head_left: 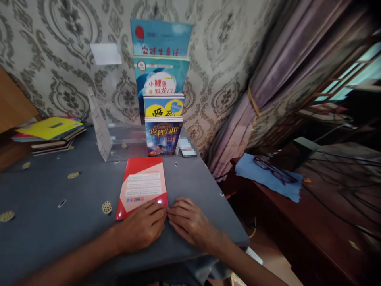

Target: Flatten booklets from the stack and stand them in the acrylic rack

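Observation:
A red book (143,182) lies flat on the grey tablecloth, its printing upside down to me. My left hand (143,223) covers its near edge, fingers curled together over the lower right part. At that same corner is my right hand (190,222), its fingers closed and the tips almost meeting those of my left. Just beyond the book, a clear acrylic stand (102,137) has books in its right column. These are a purple-blue book (163,137) in front, a yellow-and-blue book (163,106), a teal book (162,75) and a blue book (162,37) at the top.
A pile of books and notebooks (53,131) sits at the table's far left. A small blurred-out item (187,147) is right of the stand. Beyond the table's right edge, a brown desk (321,222) bears a blue cloth (268,176), glasses (275,171) and cables. A curtain (253,79) hangs behind.

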Action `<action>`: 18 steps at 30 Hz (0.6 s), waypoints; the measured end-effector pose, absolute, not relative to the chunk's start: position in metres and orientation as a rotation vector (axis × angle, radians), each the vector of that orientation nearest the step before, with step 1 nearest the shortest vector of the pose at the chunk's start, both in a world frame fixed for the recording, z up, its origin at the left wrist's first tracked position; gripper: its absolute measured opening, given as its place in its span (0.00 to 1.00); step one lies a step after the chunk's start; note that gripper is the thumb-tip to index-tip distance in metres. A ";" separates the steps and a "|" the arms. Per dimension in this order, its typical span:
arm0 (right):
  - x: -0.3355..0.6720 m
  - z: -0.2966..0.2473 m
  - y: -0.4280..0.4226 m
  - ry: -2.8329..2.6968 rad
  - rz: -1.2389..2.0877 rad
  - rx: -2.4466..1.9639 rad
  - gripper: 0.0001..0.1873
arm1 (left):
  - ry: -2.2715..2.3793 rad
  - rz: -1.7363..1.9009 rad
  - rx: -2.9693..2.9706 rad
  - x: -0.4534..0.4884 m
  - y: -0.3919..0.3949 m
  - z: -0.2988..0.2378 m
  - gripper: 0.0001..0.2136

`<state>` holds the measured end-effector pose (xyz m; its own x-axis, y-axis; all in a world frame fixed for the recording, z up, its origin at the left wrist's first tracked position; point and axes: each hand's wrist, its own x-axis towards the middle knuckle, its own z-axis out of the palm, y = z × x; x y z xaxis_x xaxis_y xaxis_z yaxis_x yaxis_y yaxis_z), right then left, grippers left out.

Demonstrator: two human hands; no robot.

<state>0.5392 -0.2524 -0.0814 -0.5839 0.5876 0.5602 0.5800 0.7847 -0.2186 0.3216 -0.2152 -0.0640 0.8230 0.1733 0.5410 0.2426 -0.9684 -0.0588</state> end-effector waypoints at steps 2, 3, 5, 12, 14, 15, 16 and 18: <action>0.540 -0.083 -0.251 -2.333 0.034 -0.851 0.08 | -0.333 -0.871 -2.893 0.326 -0.214 -0.063 0.07; 0.540 -0.083 -0.251 -2.325 0.049 -0.845 0.08 | -0.336 -0.878 -2.905 0.328 -0.214 -0.063 0.07; 0.540 -0.085 -0.250 -2.315 0.077 -0.842 0.07 | -0.338 -0.891 -2.931 0.331 -0.213 -0.062 0.07; 0.541 -0.091 -0.250 -2.327 0.091 -0.889 0.05 | -0.329 -0.959 -2.936 0.335 -0.212 -0.061 0.07; 0.541 -0.091 -0.250 -2.320 0.087 -0.888 0.05 | -0.325 -0.978 -2.934 0.336 -0.211 -0.061 0.07; 0.541 -0.090 -0.250 -2.323 0.086 -0.890 0.05 | -0.327 -0.985 -2.934 0.336 -0.211 -0.062 0.07; 0.540 -0.090 -0.250 -2.330 0.086 -0.897 0.06 | -0.328 -0.990 -2.935 0.336 -0.211 -0.062 0.08; 0.540 -0.090 -0.250 -2.331 0.074 -0.903 0.06 | -0.332 -1.018 -2.926 0.336 -0.210 -0.064 0.08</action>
<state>0.5399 -0.2504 -0.0898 -0.5668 0.6241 0.5378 0.5890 0.7634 -0.2652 0.3356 -0.2101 -0.0638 0.7637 0.1914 0.6166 0.2083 -0.9770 0.0452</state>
